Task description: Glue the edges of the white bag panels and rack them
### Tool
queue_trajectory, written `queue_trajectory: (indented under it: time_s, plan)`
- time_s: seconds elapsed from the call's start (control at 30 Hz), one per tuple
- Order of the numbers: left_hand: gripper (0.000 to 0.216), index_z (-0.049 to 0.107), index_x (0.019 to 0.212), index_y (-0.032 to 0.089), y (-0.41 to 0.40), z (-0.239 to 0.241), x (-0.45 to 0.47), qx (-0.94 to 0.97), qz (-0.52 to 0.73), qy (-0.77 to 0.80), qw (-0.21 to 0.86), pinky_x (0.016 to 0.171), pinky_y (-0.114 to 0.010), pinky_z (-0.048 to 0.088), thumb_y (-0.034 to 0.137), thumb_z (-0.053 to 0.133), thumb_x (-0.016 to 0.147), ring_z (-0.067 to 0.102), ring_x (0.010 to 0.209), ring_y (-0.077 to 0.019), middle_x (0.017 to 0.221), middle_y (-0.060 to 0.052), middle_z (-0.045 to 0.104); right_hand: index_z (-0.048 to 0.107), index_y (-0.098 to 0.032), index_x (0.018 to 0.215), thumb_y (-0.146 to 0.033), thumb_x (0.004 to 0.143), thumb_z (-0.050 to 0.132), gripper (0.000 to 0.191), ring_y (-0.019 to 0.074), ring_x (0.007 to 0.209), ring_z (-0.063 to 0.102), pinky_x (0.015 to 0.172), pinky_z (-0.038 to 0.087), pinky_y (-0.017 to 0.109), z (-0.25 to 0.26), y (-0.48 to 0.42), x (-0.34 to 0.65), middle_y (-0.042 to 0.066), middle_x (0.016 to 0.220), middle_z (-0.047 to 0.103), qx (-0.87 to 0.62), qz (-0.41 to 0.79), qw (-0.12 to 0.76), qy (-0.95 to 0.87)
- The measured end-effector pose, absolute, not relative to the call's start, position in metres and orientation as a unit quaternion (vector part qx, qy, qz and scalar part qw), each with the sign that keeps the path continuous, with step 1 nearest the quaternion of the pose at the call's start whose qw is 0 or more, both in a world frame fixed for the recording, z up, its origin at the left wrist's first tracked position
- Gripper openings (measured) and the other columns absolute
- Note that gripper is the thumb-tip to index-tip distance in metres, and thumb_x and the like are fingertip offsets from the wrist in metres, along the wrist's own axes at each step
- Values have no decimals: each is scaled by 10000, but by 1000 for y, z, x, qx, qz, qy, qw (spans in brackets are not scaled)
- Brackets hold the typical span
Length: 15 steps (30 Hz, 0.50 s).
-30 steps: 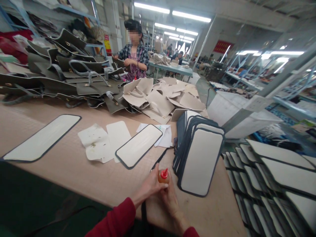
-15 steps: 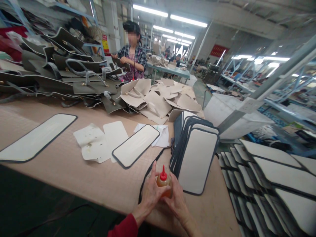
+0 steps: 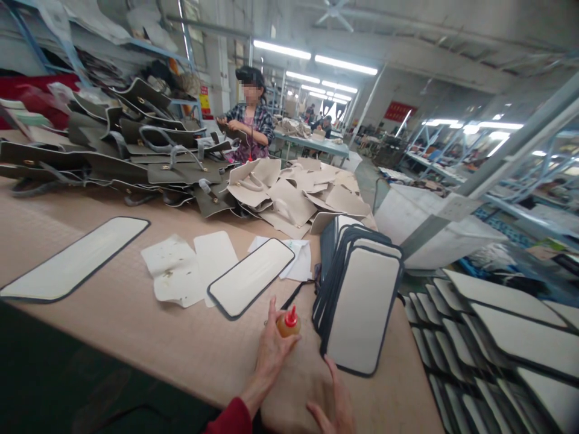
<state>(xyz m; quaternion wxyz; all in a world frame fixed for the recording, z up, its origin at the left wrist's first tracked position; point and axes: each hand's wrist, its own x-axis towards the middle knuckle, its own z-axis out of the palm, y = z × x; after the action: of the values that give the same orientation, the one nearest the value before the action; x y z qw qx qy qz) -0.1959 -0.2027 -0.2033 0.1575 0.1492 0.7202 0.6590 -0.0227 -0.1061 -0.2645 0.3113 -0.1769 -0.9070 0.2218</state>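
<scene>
My left hand (image 3: 271, 349) is wrapped around a small glue bottle (image 3: 288, 327) with a red pointed nozzle and amber liquid inside. Off to its right, my right hand (image 3: 332, 401) holds nothing, thumb and fingers apart, just below a stack of dark-edged white panels (image 3: 362, 310). A single dark-edged white panel (image 3: 251, 278) lies flat beyond the bottle. Farther left rests a longer panel of the same sort (image 3: 76, 259).
Stained paper (image 3: 174, 271) and a white sheet (image 3: 216, 262) lie on the table (image 3: 181, 343). Beige bag pieces (image 3: 294, 199) and dark bag pieces (image 3: 113, 163) are heaped at the back. A co-worker (image 3: 248, 120) stands behind. More panels (image 3: 520, 325) are at right, near a slanted metal post (image 3: 479, 175).
My right hand has let go of the bottle and moved down and to the right. The left hand keeps the bottle, now slightly farther left and tilted.
</scene>
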Motion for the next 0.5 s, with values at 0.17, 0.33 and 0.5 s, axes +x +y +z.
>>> queue_trajectory:
  time_s: [0.17,0.33,0.5]
  plan:
    - [1008,119,1466,196,-204,-199,-197,181,625,744,155,921,-335,446,162,688,635,599,1025,-219,1146,-62,592,510,-208,1256,-289,898,498,367,257,1188,523,992,448,438,-221,-99,-74,106,1279,566,-177,220,352,-893]
    - [877,54,1471,175,-207,-207,-194,216,610,749,141,860,-331,477,212,561,757,609,981,-212,1184,-94,582,624,-216,1136,-302,849,573,304,283,1171,512,998,425,498,-199,-98,-131,94,1161,635,-142,214,332,-907]
    - [790,80,1473,134,-209,-216,-194,236,612,742,135,951,-347,440,222,477,796,564,1121,-227,1263,-136,553,679,-204,1034,-320,861,547,248,319,1146,528,918,472,513,-206,-101,-139,110,1107,665,-128,179,324,-920]
